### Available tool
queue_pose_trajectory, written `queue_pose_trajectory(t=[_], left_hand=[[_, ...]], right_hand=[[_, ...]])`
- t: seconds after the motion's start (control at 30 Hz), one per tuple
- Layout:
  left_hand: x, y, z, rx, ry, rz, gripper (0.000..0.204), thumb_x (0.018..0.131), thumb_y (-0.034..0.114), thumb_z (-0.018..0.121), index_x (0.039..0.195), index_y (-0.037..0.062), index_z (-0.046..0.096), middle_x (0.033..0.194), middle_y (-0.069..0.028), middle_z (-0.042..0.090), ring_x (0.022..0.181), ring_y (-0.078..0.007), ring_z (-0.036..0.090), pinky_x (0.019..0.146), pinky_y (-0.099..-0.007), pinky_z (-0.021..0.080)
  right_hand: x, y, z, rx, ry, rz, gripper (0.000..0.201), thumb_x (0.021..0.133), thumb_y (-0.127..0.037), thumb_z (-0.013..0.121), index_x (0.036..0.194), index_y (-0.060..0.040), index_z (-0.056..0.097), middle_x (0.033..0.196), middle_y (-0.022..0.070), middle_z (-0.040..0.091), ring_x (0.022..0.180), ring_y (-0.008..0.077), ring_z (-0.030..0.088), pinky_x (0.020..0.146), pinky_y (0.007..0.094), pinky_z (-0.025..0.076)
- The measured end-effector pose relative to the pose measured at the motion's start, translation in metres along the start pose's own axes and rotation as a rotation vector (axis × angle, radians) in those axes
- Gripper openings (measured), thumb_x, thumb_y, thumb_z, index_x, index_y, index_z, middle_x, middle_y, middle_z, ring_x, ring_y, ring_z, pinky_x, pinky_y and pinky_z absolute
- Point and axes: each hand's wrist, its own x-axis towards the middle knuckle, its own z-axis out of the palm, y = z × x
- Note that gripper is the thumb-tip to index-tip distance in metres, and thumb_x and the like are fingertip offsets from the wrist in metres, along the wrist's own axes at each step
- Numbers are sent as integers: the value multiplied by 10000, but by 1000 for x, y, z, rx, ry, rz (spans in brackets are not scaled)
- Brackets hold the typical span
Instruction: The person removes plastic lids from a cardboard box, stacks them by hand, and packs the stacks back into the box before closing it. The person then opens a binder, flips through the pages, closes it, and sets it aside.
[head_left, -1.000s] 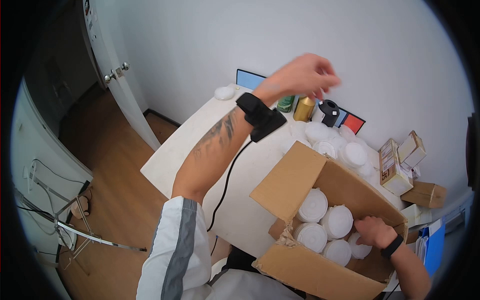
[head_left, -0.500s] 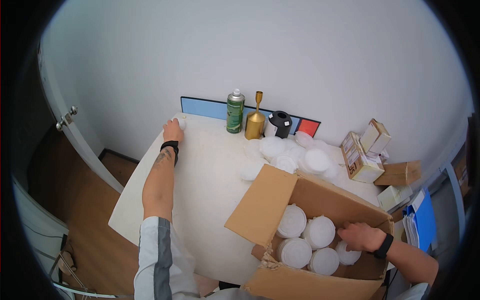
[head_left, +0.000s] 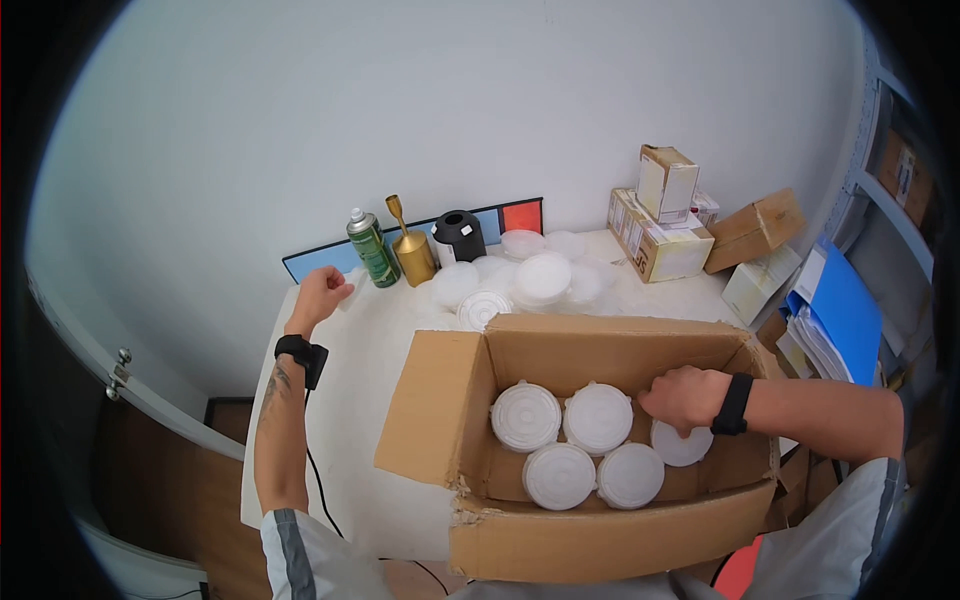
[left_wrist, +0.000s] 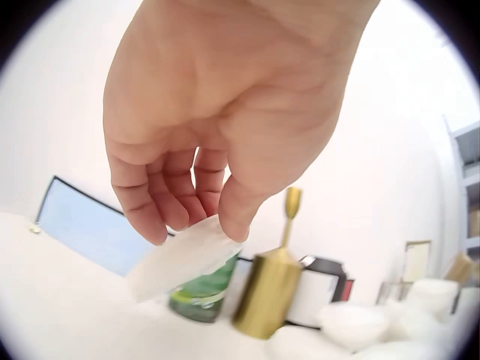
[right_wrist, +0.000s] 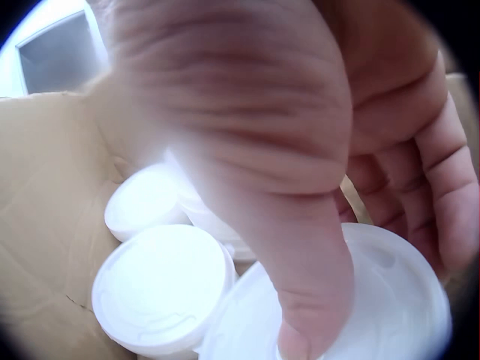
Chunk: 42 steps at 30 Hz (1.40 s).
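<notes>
My left hand (head_left: 320, 297) is raised over the table's left side and pinches a thin white plastic lid (left_wrist: 184, 259) between thumb and fingers. The lid is tilted and partly blurred in the left wrist view. Inside the open cardboard box (head_left: 620, 345), my right hand (head_left: 690, 398) rests on a lidded white tub (head_left: 685, 447). From the right wrist, its straight thumb (right_wrist: 311, 300) lies over that tub's lid (right_wrist: 397, 277), while the other fingers hang loosely curled beside the rim. Several more lidded tubs (head_left: 598, 418) stand together left of this hand.
A pile of white lids and tubs (head_left: 545, 278) lies behind the box. Along the wall stand a green spray can (head_left: 373, 250), a gold candle holder (head_left: 413, 258) and a black round object (head_left: 460, 236). Small boxes (head_left: 660, 235) and a blue folder (head_left: 840, 310) are at the right.
My left hand has gone from above the table to a white lid at its far left corner, then lifted that lid toward the spray can. The right hand stays at its tub.
</notes>
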Motion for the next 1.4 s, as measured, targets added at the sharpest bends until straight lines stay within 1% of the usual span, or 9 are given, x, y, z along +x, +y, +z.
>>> queue_pose_trajectory(t=[0.17,0.33,0.5,0.63,0.8,0.93,1.1,1.23,1.4], left_hand=[[-6,197,-14,-166,-206,237,203,913,155,777,934,18,630,783,-16,642,704,-103,571,642,-280,472],[-39,316,7,-2,-237,458,219,923,164,781,975,15,629,807,-48,666,704,-149,603,646,-313,502],[-116,380,19,85,-548,955,232,919,198,765,1028,26,653,877,-135,695,811,-342,682,725,-432,545],[-158,395,63,412,-916,971,400,910,235,774,1193,-5,626,1161,-161,652,1076,-359,652,875,-444,563],[-185,380,131,470,-798,1124,604,841,251,831,1334,9,579,1278,-156,575,1188,-351,598,936,-461,560],[-187,373,149,555,-768,1101,717,774,260,877,1371,25,555,1257,-147,559,1201,-343,576,963,-471,553],[-188,384,141,599,-756,1090,756,705,253,920,1321,31,542,1250,-144,555,1181,-338,577,936,-452,568],[-192,389,137,572,-717,1025,696,673,229,940,1211,35,543,1191,-153,580,1118,-358,624,881,-438,585],[-191,388,129,524,-751,972,586,710,202,920,1121,28,540,1090,-168,626,1009,-388,682,846,-447,589]], right_hand=[[-10,-16,-11,-25,311,5,175,814,-48,691,978,11,716,929,209,762,900,387,762,690,447,619],[-36,-12,-49,65,120,14,419,795,-187,846,1087,30,638,982,248,737,953,414,734,820,461,602],[-84,27,-75,472,364,-75,432,825,-246,860,1109,-43,606,885,147,702,868,357,688,748,444,522],[-103,72,-92,916,653,33,481,808,-251,885,1124,-1,622,768,60,636,764,170,650,688,363,523],[-81,71,-77,383,1108,382,481,859,-365,822,1050,39,642,898,240,707,763,409,693,659,462,565],[-85,18,-68,246,811,380,415,884,-346,810,1035,19,679,887,185,711,817,347,702,714,473,543],[-65,-9,-42,147,-24,186,432,861,-334,825,1170,-47,734,1121,164,757,1053,370,727,859,482,591],[-27,-2,-25,-20,-250,146,674,785,-407,879,1341,-91,667,1274,130,730,1195,363,680,936,495,567],[3,-8,7,-42,-217,168,475,696,-217,937,1133,-94,799,1160,114,774,1100,307,723,896,418,574]])
